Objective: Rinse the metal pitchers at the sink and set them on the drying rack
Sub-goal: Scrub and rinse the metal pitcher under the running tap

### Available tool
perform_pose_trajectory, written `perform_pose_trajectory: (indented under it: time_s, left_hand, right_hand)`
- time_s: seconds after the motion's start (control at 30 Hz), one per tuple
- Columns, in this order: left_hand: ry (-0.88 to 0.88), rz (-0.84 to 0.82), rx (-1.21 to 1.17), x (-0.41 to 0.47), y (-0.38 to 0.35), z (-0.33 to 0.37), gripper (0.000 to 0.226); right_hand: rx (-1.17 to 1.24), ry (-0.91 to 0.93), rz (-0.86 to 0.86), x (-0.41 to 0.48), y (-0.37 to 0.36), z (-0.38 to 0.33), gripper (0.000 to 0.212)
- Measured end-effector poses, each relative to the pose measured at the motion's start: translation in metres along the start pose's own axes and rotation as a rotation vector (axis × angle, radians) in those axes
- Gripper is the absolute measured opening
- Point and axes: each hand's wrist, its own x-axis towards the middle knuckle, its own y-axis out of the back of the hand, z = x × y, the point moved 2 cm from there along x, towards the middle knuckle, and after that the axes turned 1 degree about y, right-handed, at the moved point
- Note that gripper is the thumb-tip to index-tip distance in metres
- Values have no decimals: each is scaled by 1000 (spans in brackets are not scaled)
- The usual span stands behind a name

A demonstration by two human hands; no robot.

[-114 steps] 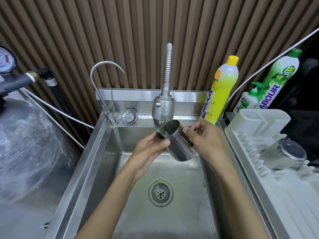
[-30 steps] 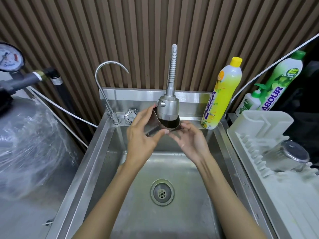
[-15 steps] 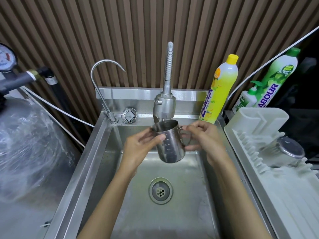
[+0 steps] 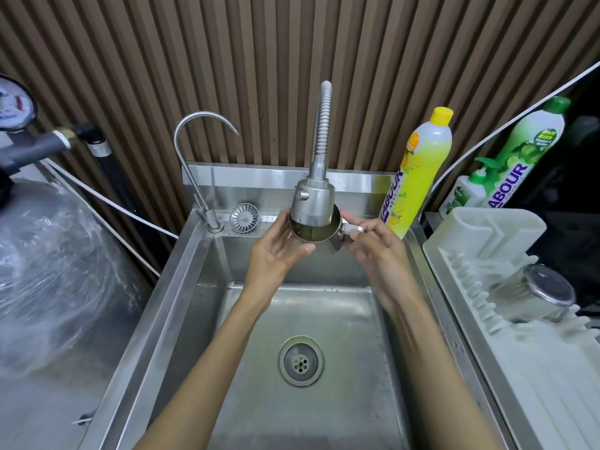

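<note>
A metal pitcher (image 4: 313,232) is raised so that its mouth surrounds the spray head of the flexible faucet (image 4: 312,203) over the steel sink (image 4: 194,287). My left hand (image 4: 276,251) cups the pitcher's left side and underside with thumb and fingers wrapped round it. My right hand (image 4: 373,245) pinches the pitcher's handle at the right. Most of the pitcher's body is hidden behind my hands. A second metal pitcher (image 4: 532,295) lies on its side on the white drying rack (image 4: 487,254) at the right.
A thin gooseneck tap (image 4: 201,164) and a round strainer (image 4: 243,217) stand at the sink's back left. The drain (image 4: 301,361) is mid-basin. A yellow detergent bottle (image 4: 418,177), a green one (image 4: 522,157) and a small pump bottle (image 4: 464,193) stand behind the rack. A plastic-wrapped tank (image 4: 58,271) fills the left.
Half a second ago the pitcher hung upright below the spray head. Both hands have lifted it up and back, so its mouth now encloses the spray head.
</note>
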Motion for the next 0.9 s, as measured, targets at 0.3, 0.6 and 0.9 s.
perform_pose_trajectory:
  time_s: [0.3,0.6,0.9]
  left_hand:
    - [-125,46,140,0,22,17,73]
    - [313,205,-81,5,21,-29,43]
    - [705,71,-21,20,19,-70,44]
  right_hand:
    - [207,-231,-80,-2,-14,36,16]
    - [-961,238,44,6,-36,18,7]
    - [-1349,371,-244,10,-38,41,20]
